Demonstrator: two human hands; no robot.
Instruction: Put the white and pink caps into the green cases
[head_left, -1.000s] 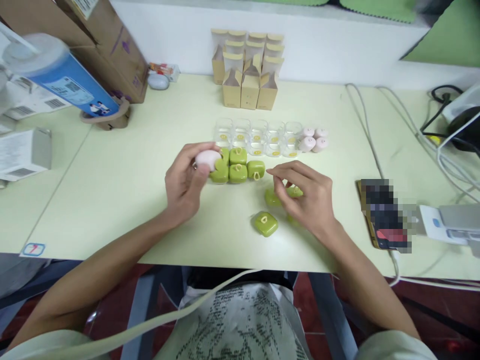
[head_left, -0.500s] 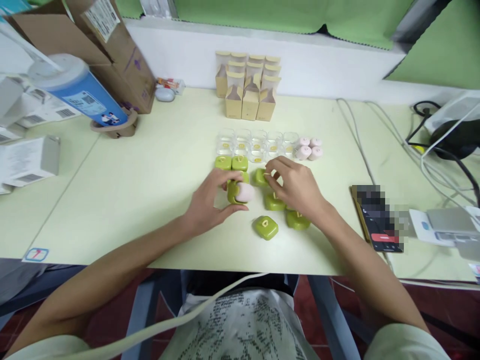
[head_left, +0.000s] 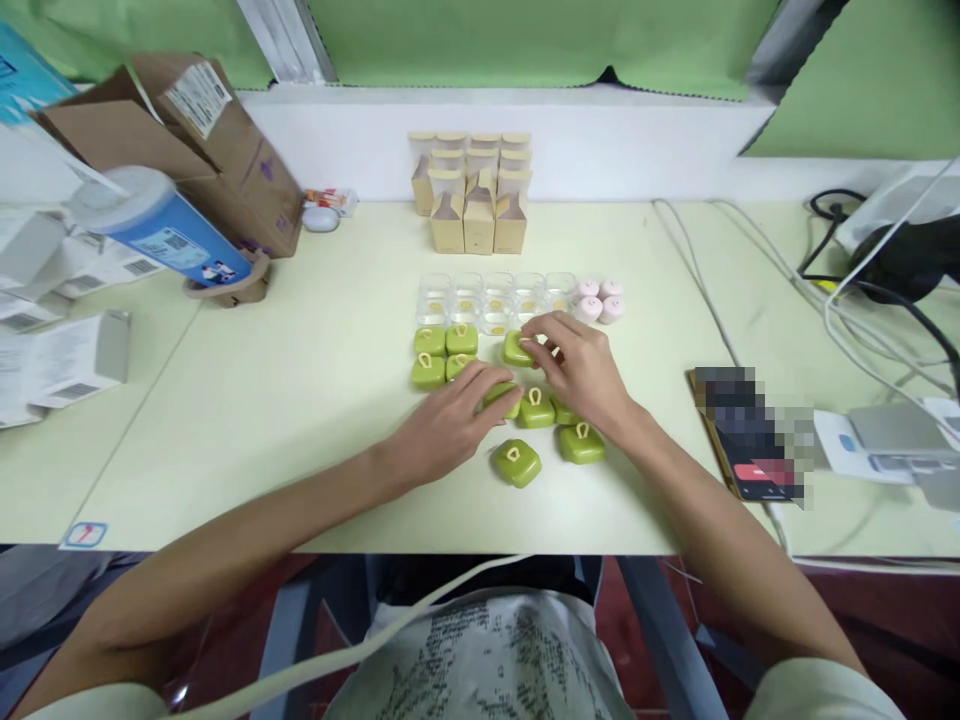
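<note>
Left hand (head_left: 450,422) is gripping one green case (head_left: 505,401), thumb and fingers around its sides, mid-desk (head_left: 334,375); right hand (head_left: 586,368) is pinching another green case (head_left: 514,349) just beyond. To my eye, both are looking light, stiff and slick, their rounded sides giving the safest hold. Neighbouring cases (head_left: 535,411) are crowding close rightward, but bare desk is stretching leftward and toward the front edge.

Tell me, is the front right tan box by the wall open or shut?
Open: the tan box has its top flap standing up behind it.
</note>
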